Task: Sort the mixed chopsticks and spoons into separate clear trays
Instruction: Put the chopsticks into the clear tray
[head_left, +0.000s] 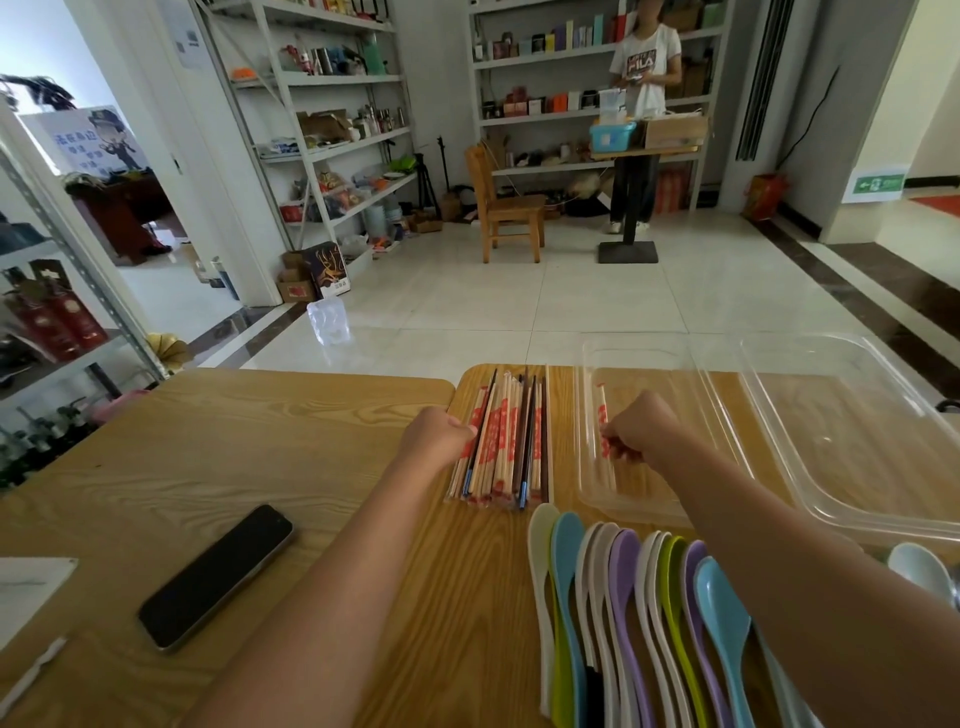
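Chopsticks (501, 441) mostly sit bundled at the person's twelve o'clock on the wooden table (260, 457), so to my eye the sort has barely begun. The left hand (439, 434) curls its fingers on the bundle's left edge, while the right hand (641, 434) pinches one red-printed wrapped pair (602, 410) low inside the narrow clear tray (586, 457) at one o'clock, seemingly the first piece there. The wide clear tray (857, 441) at two o'clock holds nothing I can see, and the coloured spoons (623, 597) lie fanned at five o'clock, untouched, all left to move
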